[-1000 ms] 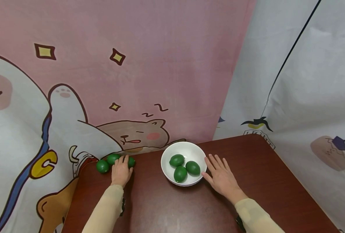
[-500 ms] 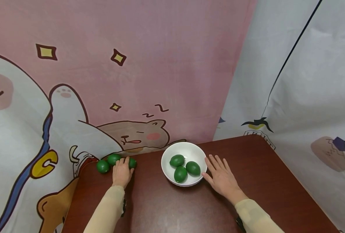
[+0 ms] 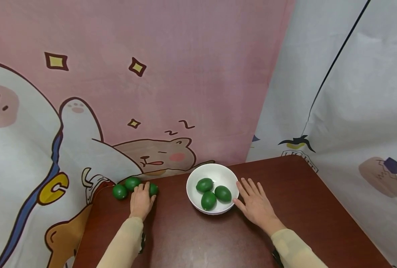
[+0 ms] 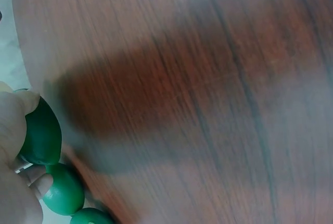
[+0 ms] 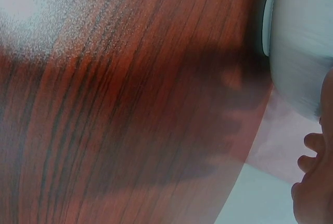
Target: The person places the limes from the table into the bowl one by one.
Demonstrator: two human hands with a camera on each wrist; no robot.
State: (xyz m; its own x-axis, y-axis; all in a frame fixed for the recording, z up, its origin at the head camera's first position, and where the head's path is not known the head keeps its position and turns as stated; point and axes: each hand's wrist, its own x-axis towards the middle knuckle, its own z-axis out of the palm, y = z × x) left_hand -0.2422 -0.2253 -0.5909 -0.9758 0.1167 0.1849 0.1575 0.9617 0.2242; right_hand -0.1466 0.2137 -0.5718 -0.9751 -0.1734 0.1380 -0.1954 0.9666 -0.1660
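Note:
At the back left of the table, my left hand (image 3: 140, 203) holds a green lime (image 3: 153, 189) between thumb and fingers. The left wrist view shows the thumb and fingers around that lime (image 4: 46, 133). Two more limes lie just left of this hand, one at the table corner (image 3: 119, 191) and one beside the fingers (image 3: 133, 183). A white bowl (image 3: 220, 172) near the back edge contains three limes (image 3: 208, 200). My right hand (image 3: 256, 206) has its fingers straight and spread, fingertips right at the bowl's right rim. In the right wrist view, the bowl's outer wall (image 5: 296, 41) shows beside the hand.
The dark red wooden table (image 3: 185, 238) reaches a back edge against a printed pink and white cloth (image 3: 198, 74). A pale cloth (image 3: 362, 111) hangs along its right side.
The left hand and the lime under it have shifted very slightly right, in step with a small drift of the whole view. The right hand stays at the bowl.

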